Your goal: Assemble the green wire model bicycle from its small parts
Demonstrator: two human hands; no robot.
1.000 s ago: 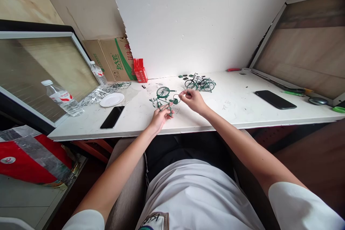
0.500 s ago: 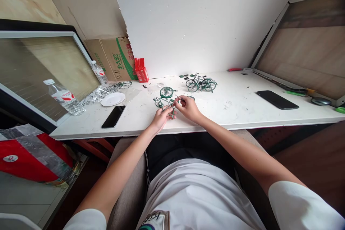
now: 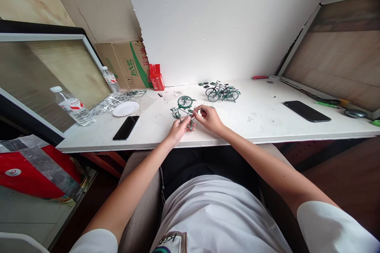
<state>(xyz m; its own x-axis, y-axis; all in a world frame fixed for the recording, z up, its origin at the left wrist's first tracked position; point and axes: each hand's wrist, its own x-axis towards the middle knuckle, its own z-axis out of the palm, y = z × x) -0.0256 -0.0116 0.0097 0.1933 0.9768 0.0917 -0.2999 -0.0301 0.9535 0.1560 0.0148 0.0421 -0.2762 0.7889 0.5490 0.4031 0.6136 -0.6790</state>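
A green model bicycle, one spoked wheel on its far side, is at the near middle of the white table. My left hand is closed around its near part, thumb on top. Close by, my right hand is pinched at the frame, its fingertips almost meeting my left thumb. What sits between those right fingers is too small to make out. Beyond my right hand, finished-looking model bicycles stand close together, with small dark green pieces behind them.
To the left lie a phone, a white plate and green part frames, near two water bottles. A red box stands at the back. Another black phone and a mouse lie right.
The view has shifted slightly. My right fingertips have dipped a little toward the frame, while my left hand keeps its grip on the model bicycle.
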